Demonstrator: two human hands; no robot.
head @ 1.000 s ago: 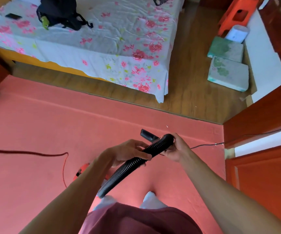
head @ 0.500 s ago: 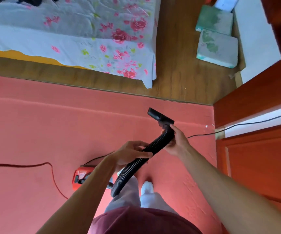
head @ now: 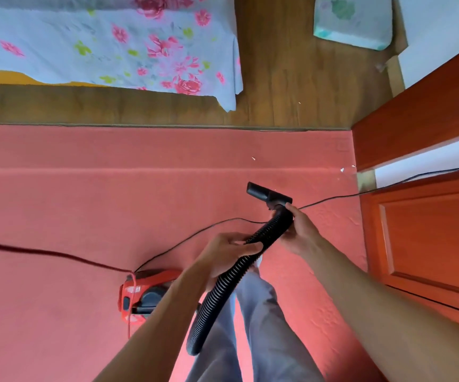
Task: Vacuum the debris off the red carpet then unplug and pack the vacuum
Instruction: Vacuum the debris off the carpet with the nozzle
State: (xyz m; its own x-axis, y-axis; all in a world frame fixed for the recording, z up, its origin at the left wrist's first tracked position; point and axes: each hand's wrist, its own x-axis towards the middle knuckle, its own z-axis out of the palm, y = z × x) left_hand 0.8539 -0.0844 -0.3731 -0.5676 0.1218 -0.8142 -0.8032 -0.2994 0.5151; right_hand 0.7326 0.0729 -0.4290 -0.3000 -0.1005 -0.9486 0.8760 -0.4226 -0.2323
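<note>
Now gripping the black ribbed vacuum hose mid-length with the left hand and near its end with the right hand, behind the black brush nozzle. Pushed it farther out over the red carpet than a second ago, toward the white debris specks; likely about to vacuum.

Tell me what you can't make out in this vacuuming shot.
All head view:
- Black power cord: its plug lies beyond the right edge.
- Vacuum: partly hidden by the left forearm.
- Hose: whether its lower end joins the vacuum is unclear.
- White specks on the carpet: too small to identify.
</note>
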